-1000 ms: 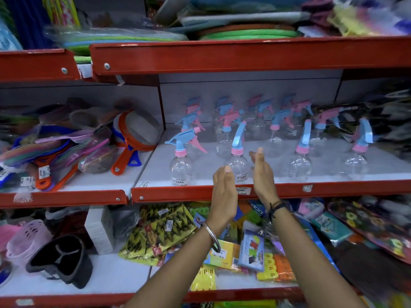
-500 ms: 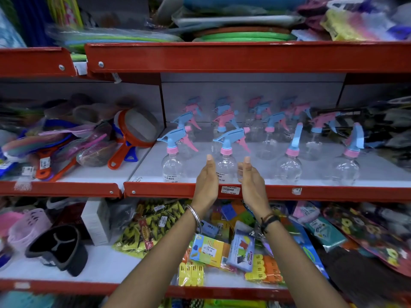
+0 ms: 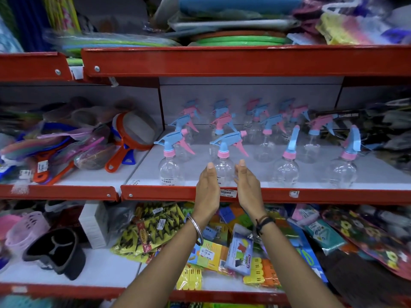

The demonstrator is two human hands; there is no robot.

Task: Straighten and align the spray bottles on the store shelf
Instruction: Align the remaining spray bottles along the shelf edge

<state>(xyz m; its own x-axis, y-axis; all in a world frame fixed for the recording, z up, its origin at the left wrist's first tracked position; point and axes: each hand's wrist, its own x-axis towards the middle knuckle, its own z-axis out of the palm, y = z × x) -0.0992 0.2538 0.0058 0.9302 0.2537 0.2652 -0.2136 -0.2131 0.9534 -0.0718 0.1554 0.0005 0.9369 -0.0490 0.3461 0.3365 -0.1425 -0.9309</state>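
Clear plastic bodies with pink collars and blue-and-pink trigger heads: that is what I see of the spray bottles standing in rows on the white board of the middle shelf (image 3: 255, 174), behind its red front rail. Far left, on the neighbouring bay, lies a heap of strainers (image 3: 131, 132) with orange rims. The first front bottle (image 3: 170, 167) stands upright at the shelf's left end, nozzle to the left, a price sticker low on its body. Next comes my left hand (image 3: 208, 192), fingers straight and together, palm turned inward, a metal bangle (image 3: 195, 227) on the wrist. Between my hands stands the second front bottle (image 3: 223, 165), upright, nozzle left, trigger to the right. My right hand (image 3: 248, 190) mirrors the left, palm inward, a dark band at the wrist. Both hands flank that bottle, uncurled; I cannot tell whether either palm touches it. Further right, the third front bottle (image 3: 287, 167) and the fourth front bottle (image 3: 345, 170) face their heads toward me or away, unlike the first two.
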